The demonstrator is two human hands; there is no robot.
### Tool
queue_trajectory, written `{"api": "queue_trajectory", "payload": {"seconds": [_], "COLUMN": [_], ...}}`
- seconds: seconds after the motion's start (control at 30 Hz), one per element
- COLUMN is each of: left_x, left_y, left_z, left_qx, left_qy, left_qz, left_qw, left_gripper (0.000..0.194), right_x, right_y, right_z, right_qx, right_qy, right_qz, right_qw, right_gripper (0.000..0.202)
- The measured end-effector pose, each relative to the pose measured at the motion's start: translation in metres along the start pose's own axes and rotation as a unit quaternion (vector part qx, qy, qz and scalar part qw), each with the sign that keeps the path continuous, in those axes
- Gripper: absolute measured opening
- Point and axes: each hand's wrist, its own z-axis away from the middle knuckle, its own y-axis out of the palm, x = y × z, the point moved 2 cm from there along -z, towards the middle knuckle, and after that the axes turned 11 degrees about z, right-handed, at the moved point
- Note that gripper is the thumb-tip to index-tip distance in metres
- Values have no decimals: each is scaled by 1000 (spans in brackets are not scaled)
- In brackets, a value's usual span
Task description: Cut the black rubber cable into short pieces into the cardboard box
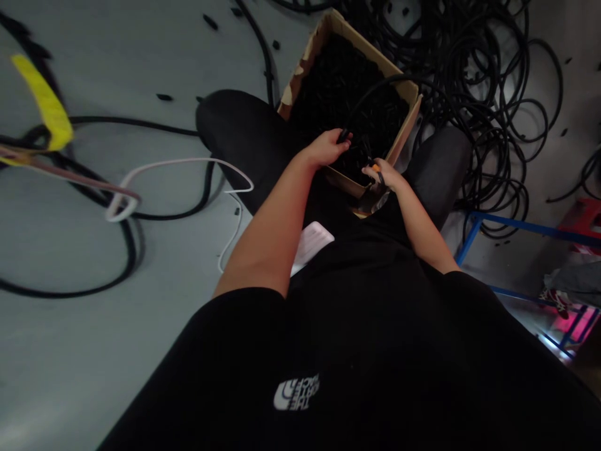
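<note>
At one o'clock, over the cardboard box (pixel 370 52) of black pieces (pixel 338 81), your left hand (pixel 330 148) is closed round the black cable (pixel 399 77), and your right hand (pixel 387 173) is curled about a small black-and-orange tool (pixel 375 167), how firmly I cannot tell. Keep the cable steady above the box and your left hand clear of that tool. Tangled coils (pixel 455 62) at two o'clock could tug, while a white cord (pixel 188 160) lies at ten and a blue frame (pixel 539 228) stands at three.
</note>
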Motion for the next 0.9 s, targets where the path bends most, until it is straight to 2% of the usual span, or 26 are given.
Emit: {"api": "queue_trajectory", "payload": {"seconds": [0.07, 0.17, 0.3, 0.37, 0.5, 0.57, 0.73, 0.9], "left_x": [1, 0, -7, -10, -10, -8, -7, -9], "left_y": [1, 6, 13, 15, 11, 8, 4, 11], "left_z": [-1, -3, -2, -1, 0, 0, 4, 8], "left_qx": [15, 47, 68, 62, -5, -19, -18, 21], "left_qy": [0, -22, -64, -59, -21, -10, 4, 8], "left_qz": [-26, -76, -122, -115, -33, -9, -54, -107], "left_qw": [1000, 996, 988, 990, 999, 1000, 998, 994], "left_gripper": [27, 12, 8, 11, 32, 30, 23, 28], "right_x": [2, 8, 14, 16, 18, 16, 11, 11], "right_y": [-2, -3, -2, -3, -9, -9, -2, 1], "right_z": [1, 3, 4, 5, 8, 8, 3, -3], "right_qx": [-12, -26, -36, -48, -63, -54, -23, -24], "right_qy": [-5, -10, -8, 7, 34, 38, 33, 14], "right_qz": [45, 125, 168, 165, 113, 69, 21, 10], "right_qw": [999, 992, 985, 985, 991, 995, 999, 1000], "right_gripper": [31, 35, 36, 36, 41, 40, 29, 38]}}
